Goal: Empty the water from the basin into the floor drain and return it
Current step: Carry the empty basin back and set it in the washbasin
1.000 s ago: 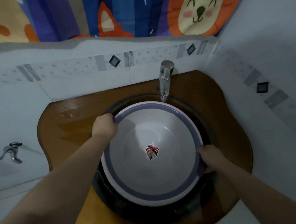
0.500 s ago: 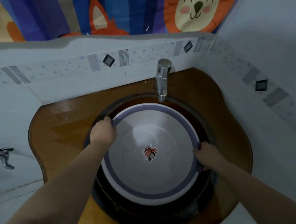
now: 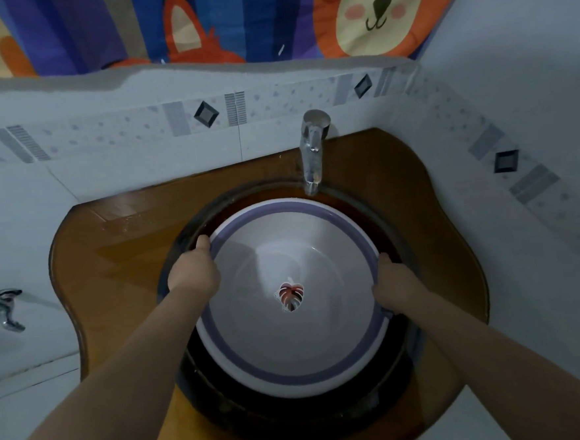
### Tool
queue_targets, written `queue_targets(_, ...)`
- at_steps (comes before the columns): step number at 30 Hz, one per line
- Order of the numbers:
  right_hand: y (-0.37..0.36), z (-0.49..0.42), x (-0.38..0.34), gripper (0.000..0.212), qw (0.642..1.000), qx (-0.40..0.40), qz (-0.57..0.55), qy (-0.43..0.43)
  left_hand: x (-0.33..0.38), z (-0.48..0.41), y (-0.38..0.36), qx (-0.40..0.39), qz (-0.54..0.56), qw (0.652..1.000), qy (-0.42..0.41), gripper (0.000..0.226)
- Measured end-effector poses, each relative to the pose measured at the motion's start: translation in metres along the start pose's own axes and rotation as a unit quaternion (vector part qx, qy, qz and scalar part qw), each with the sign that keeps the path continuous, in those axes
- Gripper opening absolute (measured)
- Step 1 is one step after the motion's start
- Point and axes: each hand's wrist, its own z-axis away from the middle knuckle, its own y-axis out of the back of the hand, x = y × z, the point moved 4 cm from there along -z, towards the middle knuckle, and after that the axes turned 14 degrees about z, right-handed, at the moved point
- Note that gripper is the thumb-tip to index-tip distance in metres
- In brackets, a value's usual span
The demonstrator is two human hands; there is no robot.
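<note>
Round white plastic basin with purple rim band (image 3: 255, 339): smooth, slight gloss, red leaf print at bottom. Round dark glass sink bowl (image 3: 226, 409) under it: glossy, looks wet. Amber-brown curved counter top (image 3: 112, 253): very glossy, reflects light, material hard to tell, glass or lacquered wood. Tall chrome metal tap (image 3: 313, 149): polished, mirror-like. Small chrome wall tap (image 3: 1, 310): shiny metal. White wall tiles with grey diamond pattern (image 3: 131, 134): smooth, glazed. Colourful cartoon-animal curtain (image 3: 199, 23): matt, cloth-like, soft folds.

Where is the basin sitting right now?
In the head view, the basin sits centre frame inside the dark sink, just below the faucet, held at its rim by both hands.
</note>
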Motion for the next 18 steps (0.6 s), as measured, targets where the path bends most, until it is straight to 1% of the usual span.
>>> queue_targets(4, 0.007, -0.007, -0.003, 0.068, 0.999, 0.036, 0.021, 0.011, -0.007, 0.005, 0.001, -0.008, 0.023, 1.0, 0.019, 0.044)
queue_targets(7, 0.007, -0.002, 0.005, 0.062, 0.998, 0.062, -0.022, 0.011, -0.01, 0.01, 0.002, -0.007, 0.015, 0.999, 0.036, 0.042)
queue_targets(8, 0.005, 0.0, 0.009, 0.054, 0.997, 0.069, -0.041, 0.015, -0.01, 0.012, 0.002, 0.005, -0.004, 0.999, 0.031, 0.042)
queue_targets(10, 0.0, 0.007, 0.016, 0.026, 0.996, 0.066, -0.057, 0.03, -0.011, 0.013, 0.003, 0.024, -0.049, 0.998, 0.019, 0.037)
queue_targets(11, -0.004, 0.01, 0.019, 0.021, 0.996, 0.055, -0.056, 0.039, -0.012, 0.014, 0.003, 0.022, -0.07, 0.997, 0.025, 0.03)
queue_targets(12, -0.007, 0.011, 0.019, 0.024, 0.996, 0.046, -0.056, 0.045, -0.014, 0.013, 0.003, 0.016, -0.085, 0.995, 0.039, 0.023)
queue_targets(13, -0.01, 0.012, 0.019, 0.026, 0.996, 0.04, -0.058, 0.046, -0.015, 0.013, 0.003, 0.009, -0.093, 0.994, 0.056, 0.021)
queue_targets(16, -0.009, 0.006, 0.019, 0.026, 0.996, 0.043, -0.067, 0.033, -0.016, 0.012, 0.004, 0.002, -0.087, 0.994, 0.072, 0.034)
queue_targets(18, -0.005, 0.001, 0.018, 0.026, 0.997, 0.053, -0.051, 0.029, -0.018, 0.011, 0.002, -0.004, -0.081, 0.994, 0.076, 0.033)
